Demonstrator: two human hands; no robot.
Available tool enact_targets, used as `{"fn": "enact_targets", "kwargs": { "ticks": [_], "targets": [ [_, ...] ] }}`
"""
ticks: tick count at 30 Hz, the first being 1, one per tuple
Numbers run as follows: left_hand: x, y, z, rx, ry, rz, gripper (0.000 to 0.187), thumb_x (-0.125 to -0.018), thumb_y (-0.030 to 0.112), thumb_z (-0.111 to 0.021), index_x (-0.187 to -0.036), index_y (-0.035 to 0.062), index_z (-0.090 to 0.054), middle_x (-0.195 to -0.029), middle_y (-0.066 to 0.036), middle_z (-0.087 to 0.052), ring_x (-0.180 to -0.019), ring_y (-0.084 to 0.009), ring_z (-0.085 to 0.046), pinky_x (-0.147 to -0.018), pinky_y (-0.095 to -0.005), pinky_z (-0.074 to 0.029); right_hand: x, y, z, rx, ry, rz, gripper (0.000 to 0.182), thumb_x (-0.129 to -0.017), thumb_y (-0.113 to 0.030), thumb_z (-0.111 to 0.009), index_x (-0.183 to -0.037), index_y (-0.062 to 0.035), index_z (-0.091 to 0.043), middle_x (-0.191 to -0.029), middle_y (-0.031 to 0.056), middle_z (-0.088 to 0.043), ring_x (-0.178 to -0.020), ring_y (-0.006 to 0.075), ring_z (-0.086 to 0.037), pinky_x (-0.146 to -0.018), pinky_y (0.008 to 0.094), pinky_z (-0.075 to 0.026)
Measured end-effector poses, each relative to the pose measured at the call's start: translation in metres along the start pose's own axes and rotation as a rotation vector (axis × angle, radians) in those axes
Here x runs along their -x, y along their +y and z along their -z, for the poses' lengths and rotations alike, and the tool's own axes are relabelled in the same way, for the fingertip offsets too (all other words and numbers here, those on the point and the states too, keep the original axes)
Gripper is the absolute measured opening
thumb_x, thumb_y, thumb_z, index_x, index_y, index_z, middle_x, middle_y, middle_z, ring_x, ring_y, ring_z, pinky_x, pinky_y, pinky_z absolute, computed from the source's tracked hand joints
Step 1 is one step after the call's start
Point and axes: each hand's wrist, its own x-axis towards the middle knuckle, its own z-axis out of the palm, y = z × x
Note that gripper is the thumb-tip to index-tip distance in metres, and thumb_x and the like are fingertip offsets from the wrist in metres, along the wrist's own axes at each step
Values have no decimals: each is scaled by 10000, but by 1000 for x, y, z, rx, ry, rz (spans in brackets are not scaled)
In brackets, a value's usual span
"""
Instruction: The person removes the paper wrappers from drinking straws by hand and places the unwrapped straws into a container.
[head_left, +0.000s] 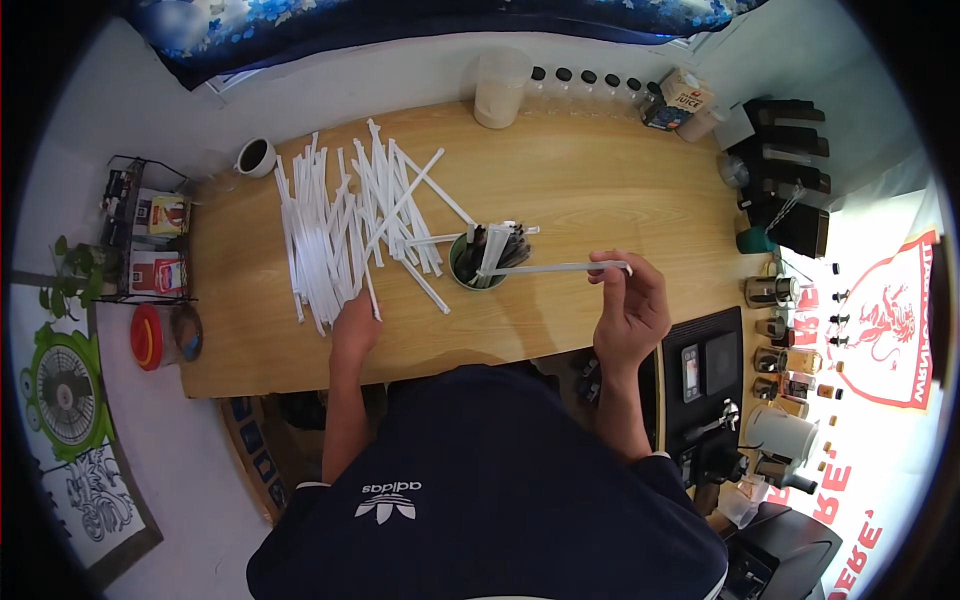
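Note:
White paper-wrapped straws (322, 255) lie in a loose pile on the left half of the wooden table. At the pile's near edge rests my left hand (355, 328), touching the straws; its fingers are partly hidden, and one straw end lies across it. My right hand (632, 305) is raised right of the cup, its thumb and fingers pinching one end of a wrapped straw (560, 267). That straw stretches leftward, its far end over the green cup (462, 275). Inside the cup stand dark straws and several white-wrapped ones (493, 246).
A dark-filled white mug (256, 158) stands behind the pile. Along the back are a translucent container (502, 88), several black-capped bottles (588, 90) and a juice carton (680, 98). A wire rack (150, 230) borders the left; a black mat with a scale (691, 372) is at right.

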Motion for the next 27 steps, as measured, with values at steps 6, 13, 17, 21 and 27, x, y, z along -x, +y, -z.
{"fn": "enact_targets", "kwargs": {
  "ticks": [6,13,17,21,27],
  "targets": [
    [14,25,32,15,240,23,138,-955,33,-536,-1077,28,-598,-1008,-149,-668,-878,-349,-662,-801,-422,-521,-6,-1,-4,148,-149,122,203,-960,75,-607,-1156,27,-629,-1002,160,-724,-928,194,-689,-818,312,-559],
    [9,71,37,394,370,-319,205,-929,41,-647,-1130,15,-619,-964,-100,-629,-781,-217,-600,-734,-331,-500,-20,-17,-16,303,-306,413,225,-891,125,-636,-1093,32,-667,-946,147,-736,-868,243,-684,-760,315,-536],
    [10,118,35,524,302,-554,250,-892,51,-710,-1125,16,-627,-964,-84,-617,-783,-184,-575,-742,-305,-484,-23,-27,-21,264,-258,467,220,-882,115,-649,-1085,31,-669,-919,151,-737,-829,248,-676,-735,313,-529],
    [5,151,27,536,301,-710,271,-864,60,-747,-1104,15,-631,-972,-81,-608,-796,-189,-577,-743,-300,-483,-27,-39,-23,223,-170,487,210,-872,113,-659,-1065,30,-675,-902,158,-737,-805,254,-676,-723,314,-529],
    [-3,168,15,563,274,-727,271,-846,74,-772,-1067,9,-631,-954,-78,-611,-801,-202,-590,-744,-306,-489,-35,-50,-24,221,-170,527,208,-860,117,-666,-1051,35,-678,-896,164,-736,-800,261,-679,-721,320,-534]
  ]
}}
